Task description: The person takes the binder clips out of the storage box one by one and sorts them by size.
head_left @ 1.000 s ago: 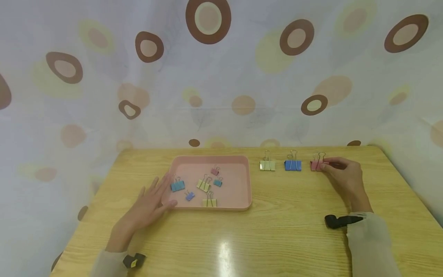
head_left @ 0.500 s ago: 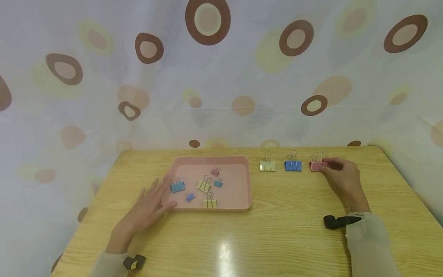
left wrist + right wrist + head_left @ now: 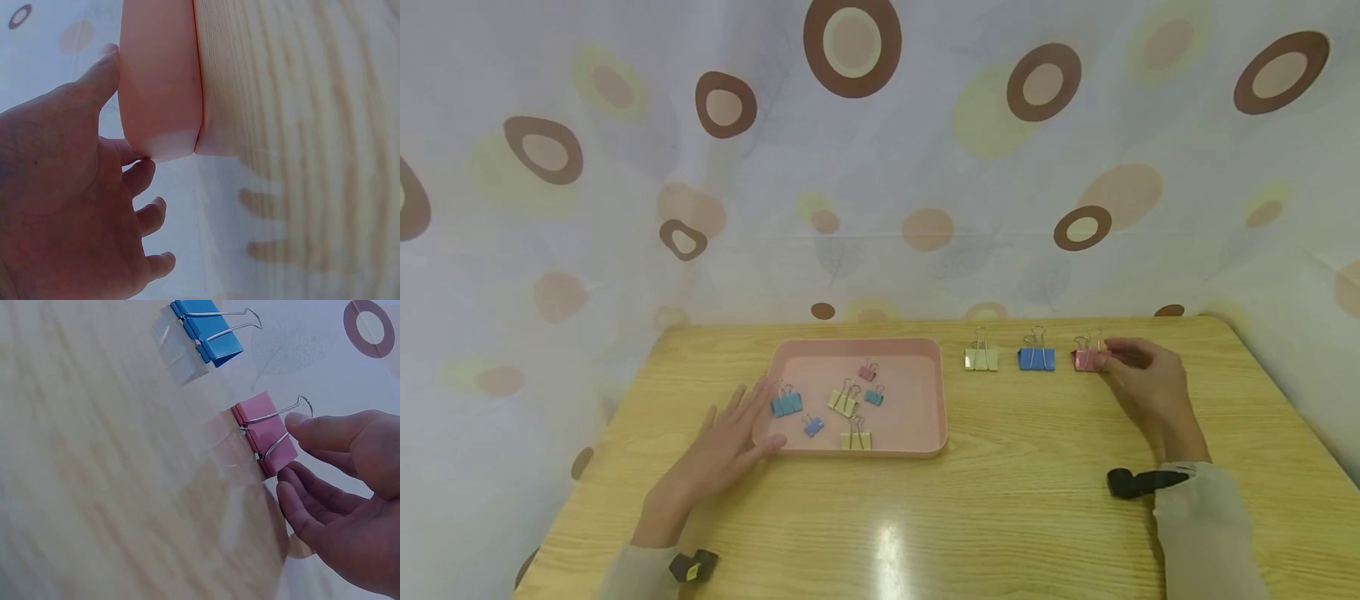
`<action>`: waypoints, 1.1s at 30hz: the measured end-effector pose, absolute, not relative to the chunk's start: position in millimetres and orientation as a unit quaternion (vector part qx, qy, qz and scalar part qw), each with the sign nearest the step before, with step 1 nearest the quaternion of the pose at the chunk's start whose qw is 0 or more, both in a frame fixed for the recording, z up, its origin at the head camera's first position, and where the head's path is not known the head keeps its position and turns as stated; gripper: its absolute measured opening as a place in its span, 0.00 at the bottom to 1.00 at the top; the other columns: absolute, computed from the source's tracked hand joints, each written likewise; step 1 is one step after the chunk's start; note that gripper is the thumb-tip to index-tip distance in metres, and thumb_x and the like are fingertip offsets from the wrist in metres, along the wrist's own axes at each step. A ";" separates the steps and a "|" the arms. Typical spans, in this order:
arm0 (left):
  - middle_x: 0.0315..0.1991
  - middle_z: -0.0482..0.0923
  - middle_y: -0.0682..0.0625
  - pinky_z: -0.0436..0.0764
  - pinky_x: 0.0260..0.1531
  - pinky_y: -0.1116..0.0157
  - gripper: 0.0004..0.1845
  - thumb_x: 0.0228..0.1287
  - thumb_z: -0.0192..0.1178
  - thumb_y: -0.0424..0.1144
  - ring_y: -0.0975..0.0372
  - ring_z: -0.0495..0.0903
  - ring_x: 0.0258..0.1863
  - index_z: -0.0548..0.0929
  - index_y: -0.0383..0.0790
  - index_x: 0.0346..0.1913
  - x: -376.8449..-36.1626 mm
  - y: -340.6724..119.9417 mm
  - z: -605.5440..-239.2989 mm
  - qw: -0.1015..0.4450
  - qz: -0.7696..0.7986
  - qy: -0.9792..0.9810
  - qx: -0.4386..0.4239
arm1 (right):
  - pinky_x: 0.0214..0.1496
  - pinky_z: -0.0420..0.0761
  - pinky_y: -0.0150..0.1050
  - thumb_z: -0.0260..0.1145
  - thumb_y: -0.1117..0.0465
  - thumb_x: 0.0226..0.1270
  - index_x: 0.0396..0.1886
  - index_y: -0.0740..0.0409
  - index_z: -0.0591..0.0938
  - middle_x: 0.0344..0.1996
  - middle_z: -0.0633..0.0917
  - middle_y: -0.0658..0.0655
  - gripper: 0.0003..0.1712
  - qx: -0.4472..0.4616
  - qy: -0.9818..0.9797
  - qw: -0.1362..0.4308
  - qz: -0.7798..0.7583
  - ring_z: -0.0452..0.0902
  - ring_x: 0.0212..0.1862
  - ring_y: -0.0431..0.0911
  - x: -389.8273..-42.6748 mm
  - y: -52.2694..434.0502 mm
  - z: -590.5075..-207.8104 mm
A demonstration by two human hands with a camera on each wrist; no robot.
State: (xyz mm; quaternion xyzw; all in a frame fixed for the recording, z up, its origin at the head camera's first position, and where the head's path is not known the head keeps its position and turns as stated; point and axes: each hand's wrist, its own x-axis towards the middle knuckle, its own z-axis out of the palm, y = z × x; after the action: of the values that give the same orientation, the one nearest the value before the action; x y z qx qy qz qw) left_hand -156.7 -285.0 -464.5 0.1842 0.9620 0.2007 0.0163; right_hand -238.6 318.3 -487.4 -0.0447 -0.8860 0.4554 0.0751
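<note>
My right hand point(image 3: 1111, 355) reaches to the far right of the wooden table point(image 3: 1015, 508). Its thumb and fingertips pinch the right end of a pink binder clip point(image 3: 1086, 360) that stands on the wood; the right wrist view shows the thumb on the wire handle of this pink clip point(image 3: 265, 434). A blue clip point(image 3: 1036, 359) point(image 3: 209, 331) and a yellow clip point(image 3: 981, 359) stand in a row to its left. My left hand point(image 3: 741, 421) point(image 3: 134, 156) lies flat with straight fingers against the front left corner of a pink tray point(image 3: 910, 421) point(image 3: 159, 81).
Several small clips lie loose in the tray, among them a teal one point(image 3: 786, 404), a yellow one point(image 3: 854, 439) and a pink one point(image 3: 868, 372). A patterned curtain point(image 3: 880, 167) hangs behind the table's far edge. Black wrist mounts point(image 3: 1138, 482) sit at both sleeves.
The pink clip's wire handles have shifted a little under my right fingers. My left hand and the tray have stayed put.
</note>
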 end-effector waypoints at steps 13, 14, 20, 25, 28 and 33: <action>0.83 0.46 0.43 0.43 0.69 0.27 0.42 0.78 0.52 0.58 0.35 0.44 0.79 0.51 0.40 0.83 -156.0 -284.6 -468.0 0.024 0.203 0.962 0.183 | 0.41 0.78 0.19 0.70 0.57 0.71 0.63 0.60 0.79 0.50 0.81 0.46 0.24 -0.025 -0.841 0.141 0.522 0.77 0.46 0.29 -235.3 309.9 -472.8; 0.83 0.46 0.43 0.43 0.69 0.27 0.42 0.78 0.52 0.58 0.35 0.44 0.79 0.51 0.40 0.83 -156.3 -284.7 -467.5 0.024 0.203 0.962 0.183 | 0.42 0.78 0.19 0.70 0.58 0.71 0.63 0.59 0.80 0.50 0.82 0.46 0.23 -0.017 -0.838 0.144 0.526 0.77 0.46 0.29 -235.3 306.2 -469.8; 0.83 0.47 0.43 0.42 0.68 0.26 0.42 0.78 0.53 0.57 0.35 0.44 0.79 0.51 0.42 0.83 -158.5 -285.5 -464.3 0.025 0.208 0.961 0.180 | 0.48 0.77 0.18 0.71 0.60 0.71 0.63 0.63 0.79 0.55 0.81 0.54 0.24 0.031 -0.834 0.153 0.529 0.77 0.50 0.33 -234.9 280.4 -452.1; 0.83 0.46 0.43 0.42 0.68 0.26 0.42 0.78 0.53 0.58 0.35 0.43 0.79 0.50 0.42 0.83 -159.5 -285.9 -464.6 0.031 0.206 0.961 0.180 | 0.50 0.77 0.18 0.70 0.62 0.71 0.63 0.65 0.79 0.55 0.81 0.57 0.24 0.064 -0.827 0.157 0.536 0.78 0.51 0.34 -231.3 263.8 -440.9; 0.83 0.45 0.43 0.42 0.68 0.26 0.42 0.78 0.53 0.58 0.36 0.43 0.79 0.50 0.43 0.83 -159.1 -285.8 -464.5 0.033 0.206 0.962 0.178 | 0.48 0.79 0.21 0.69 0.60 0.72 0.63 0.63 0.79 0.54 0.81 0.57 0.23 0.075 -0.825 0.146 0.541 0.78 0.51 0.35 -229.0 252.3 -435.4; 0.83 0.45 0.43 0.41 0.69 0.26 0.42 0.78 0.52 0.59 0.36 0.42 0.79 0.51 0.42 0.83 -158.8 -286.0 -465.1 0.035 0.204 0.962 0.175 | 0.48 0.79 0.22 0.69 0.59 0.73 0.64 0.63 0.78 0.53 0.82 0.63 0.23 0.100 -0.829 0.130 0.535 0.79 0.51 0.36 -227.4 227.7 -431.1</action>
State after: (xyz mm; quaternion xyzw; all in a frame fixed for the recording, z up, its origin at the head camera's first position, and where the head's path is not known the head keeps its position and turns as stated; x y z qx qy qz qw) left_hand -158.8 -286.0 -465.1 0.1754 0.9625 0.2042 0.0349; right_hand -227.4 227.7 -431.1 0.0998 -0.8290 0.5346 0.1304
